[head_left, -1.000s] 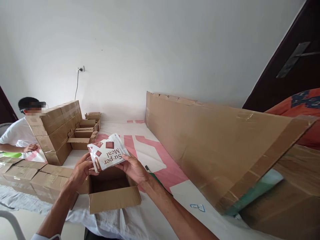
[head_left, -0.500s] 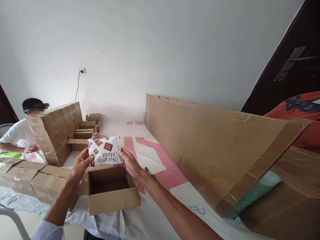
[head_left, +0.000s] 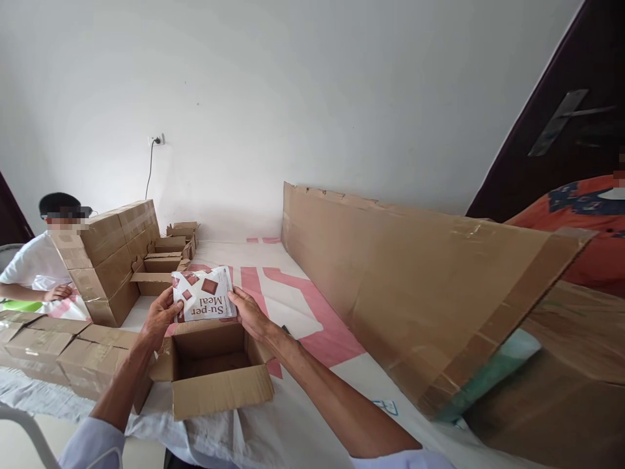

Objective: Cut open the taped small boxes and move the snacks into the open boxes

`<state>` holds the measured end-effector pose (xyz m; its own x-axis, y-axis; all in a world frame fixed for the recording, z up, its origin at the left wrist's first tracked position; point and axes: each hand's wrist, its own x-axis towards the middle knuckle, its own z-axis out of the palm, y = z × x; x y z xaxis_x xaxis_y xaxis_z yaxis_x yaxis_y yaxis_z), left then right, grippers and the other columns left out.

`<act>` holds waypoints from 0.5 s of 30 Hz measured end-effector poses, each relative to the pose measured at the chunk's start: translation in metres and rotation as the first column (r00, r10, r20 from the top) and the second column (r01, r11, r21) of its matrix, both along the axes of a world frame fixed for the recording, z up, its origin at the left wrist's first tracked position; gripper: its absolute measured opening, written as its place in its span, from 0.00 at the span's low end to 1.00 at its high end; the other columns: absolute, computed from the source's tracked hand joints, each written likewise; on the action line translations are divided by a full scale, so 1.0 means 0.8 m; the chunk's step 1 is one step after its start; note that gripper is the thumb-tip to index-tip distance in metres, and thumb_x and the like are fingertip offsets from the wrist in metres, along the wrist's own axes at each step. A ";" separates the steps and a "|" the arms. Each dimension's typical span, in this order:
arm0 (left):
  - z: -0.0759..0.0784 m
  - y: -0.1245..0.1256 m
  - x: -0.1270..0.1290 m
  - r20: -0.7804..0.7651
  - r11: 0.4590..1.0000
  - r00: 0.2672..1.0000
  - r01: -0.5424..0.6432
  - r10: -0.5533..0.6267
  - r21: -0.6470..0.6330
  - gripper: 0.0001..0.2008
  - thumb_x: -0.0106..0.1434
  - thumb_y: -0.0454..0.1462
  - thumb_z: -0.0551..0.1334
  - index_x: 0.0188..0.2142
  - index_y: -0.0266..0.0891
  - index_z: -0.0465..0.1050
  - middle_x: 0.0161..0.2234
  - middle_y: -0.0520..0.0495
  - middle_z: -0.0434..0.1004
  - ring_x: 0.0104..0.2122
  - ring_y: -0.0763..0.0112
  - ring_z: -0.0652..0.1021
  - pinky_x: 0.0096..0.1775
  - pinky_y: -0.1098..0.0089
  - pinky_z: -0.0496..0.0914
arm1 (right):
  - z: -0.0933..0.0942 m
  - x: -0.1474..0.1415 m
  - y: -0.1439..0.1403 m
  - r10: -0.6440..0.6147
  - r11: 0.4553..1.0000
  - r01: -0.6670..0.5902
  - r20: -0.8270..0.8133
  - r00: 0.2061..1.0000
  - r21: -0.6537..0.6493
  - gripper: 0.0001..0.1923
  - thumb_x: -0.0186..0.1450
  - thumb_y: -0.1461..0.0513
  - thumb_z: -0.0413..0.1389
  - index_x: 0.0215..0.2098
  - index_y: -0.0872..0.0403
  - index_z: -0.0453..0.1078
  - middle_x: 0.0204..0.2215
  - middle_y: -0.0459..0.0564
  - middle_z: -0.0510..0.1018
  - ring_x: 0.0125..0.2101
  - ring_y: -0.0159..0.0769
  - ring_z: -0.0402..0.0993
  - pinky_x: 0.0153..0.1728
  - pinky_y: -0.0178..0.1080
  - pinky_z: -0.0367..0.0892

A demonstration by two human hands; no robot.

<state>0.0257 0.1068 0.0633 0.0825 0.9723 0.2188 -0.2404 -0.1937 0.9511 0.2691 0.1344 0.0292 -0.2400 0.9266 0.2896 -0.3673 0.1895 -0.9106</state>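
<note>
I see both hands up over the open carton point(head_left: 215, 374), each gripping one side of a white packet point(head_left: 205, 294) printed with brown squares and the words "Su-per Meal", which read upside down from here. The left hand point(head_left: 159, 317) curls around the packet's left edge, thumb on the printed face; the right hand point(head_left: 248, 314) takes the right edge the same way, thumb on top and fingers behind. The packet hangs just above the far rim of the carton, not touching it as far as I can judge. Its lower edge is partly covered by my thumbs, and its back is hidden.

The carton sits on a white sheet with pink markings point(head_left: 312, 326), its flaps folded outward; the inside is in shadow and I cannot make out whether anything lies in it. On the left near side lies a row of closed cartons point(head_left: 58, 348), cut off by the frame edge. Farther left stands a stack of taped boxes point(head_left: 110, 257) with a few open ones point(head_left: 168, 260) behind. A seated person in a white shirt point(head_left: 34, 267) is half hidden by that stack. A long cardboard panel point(head_left: 420, 280) leans on the right, blocking what lies beyond it.
</note>
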 end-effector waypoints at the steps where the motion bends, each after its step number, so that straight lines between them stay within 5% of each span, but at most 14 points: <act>1: 0.000 0.000 0.000 -0.002 1.000 1.000 -0.002 0.002 0.001 0.40 0.51 0.43 0.81 0.61 0.39 0.75 0.57 0.37 0.83 0.54 0.44 0.83 0.50 0.55 0.80 | 0.000 0.001 0.001 0.004 1.000 -0.004 0.006 1.000 -0.003 0.23 0.65 0.45 0.62 0.50 0.49 0.76 0.43 0.51 0.86 0.43 0.46 0.81 0.43 0.47 0.78; 15: -0.002 0.002 -0.002 0.001 1.000 1.000 -0.014 0.014 0.001 0.39 0.49 0.43 0.82 0.60 0.38 0.76 0.57 0.35 0.83 0.55 0.46 0.82 0.51 0.56 0.80 | -0.018 -0.006 0.020 0.023 0.999 -0.022 -0.010 1.000 0.032 0.21 0.65 0.46 0.60 0.49 0.50 0.77 0.42 0.49 0.86 0.44 0.43 0.81 0.48 0.45 0.75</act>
